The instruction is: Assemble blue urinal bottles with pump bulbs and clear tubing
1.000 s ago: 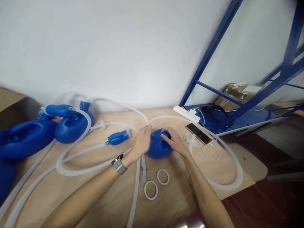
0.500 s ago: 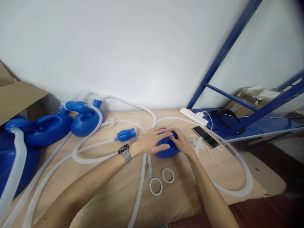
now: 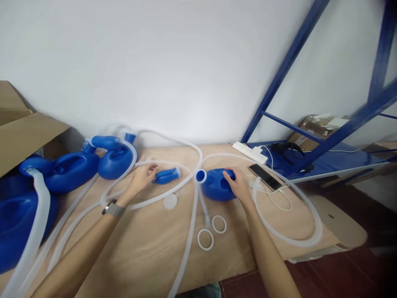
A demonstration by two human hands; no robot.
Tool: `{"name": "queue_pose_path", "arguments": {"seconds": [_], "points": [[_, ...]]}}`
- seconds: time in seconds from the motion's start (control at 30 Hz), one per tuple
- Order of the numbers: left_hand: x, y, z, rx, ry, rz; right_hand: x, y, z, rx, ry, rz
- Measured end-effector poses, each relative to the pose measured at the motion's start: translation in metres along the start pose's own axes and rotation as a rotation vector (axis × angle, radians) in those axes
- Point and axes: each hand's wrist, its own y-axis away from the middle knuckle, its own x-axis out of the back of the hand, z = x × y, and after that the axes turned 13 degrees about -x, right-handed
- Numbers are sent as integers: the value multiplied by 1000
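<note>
My right hand (image 3: 238,183) is closed on the handle side of a blue plastic urinal bottle (image 3: 214,189). The bottle lies on its side, its open white-rimmed mouth (image 3: 201,176) turned left toward me. My left hand (image 3: 144,176), with a watch on the wrist, has its fingers curled round the narrow left end of a blue funnel-shaped tube end (image 3: 168,176). The join with its hose is hidden by that hand. A flat white disc (image 3: 170,201) lies in front of the funnel piece. Two white rings (image 3: 205,239) rest nearer me.
Clear hoses (image 3: 314,231) loop over the wooden table (image 3: 145,252). More blue bottles (image 3: 72,169) and a cardboard box (image 3: 27,132) stand left. A phone (image 3: 265,176), cable and white power strip (image 3: 249,152) lie right, beside a blue metal frame (image 3: 282,74).
My left hand has left the bottle and moved left to the funnel piece. The bottle's mouth now shows, and so does the white disc. My right hand stays on the bottle.
</note>
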Motion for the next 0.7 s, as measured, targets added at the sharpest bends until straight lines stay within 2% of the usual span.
{"name": "queue_pose_path", "arguments": {"seconds": [0.13,0.23,0.3,0.4,0.5,0.6,0.7], "points": [[0,52,31,-114,-50,13,2,4,5,-32,68,65],[-11,81,62,-282,-29,-132,5,11,7,-35,110,84],[-24,91,77,-358,-25,-234,9,16,7,-27,120,73],[-44,94,83,-355,-51,-316,19,24,9,-13,115,29],[-55,91,75,-296,-43,-379,29,32,12,-11,105,-12],[-55,86,69,-254,30,-407,38,37,15,-13,95,-37],[-49,75,74,-229,138,-337,41,39,16,-10,84,-51]]}}
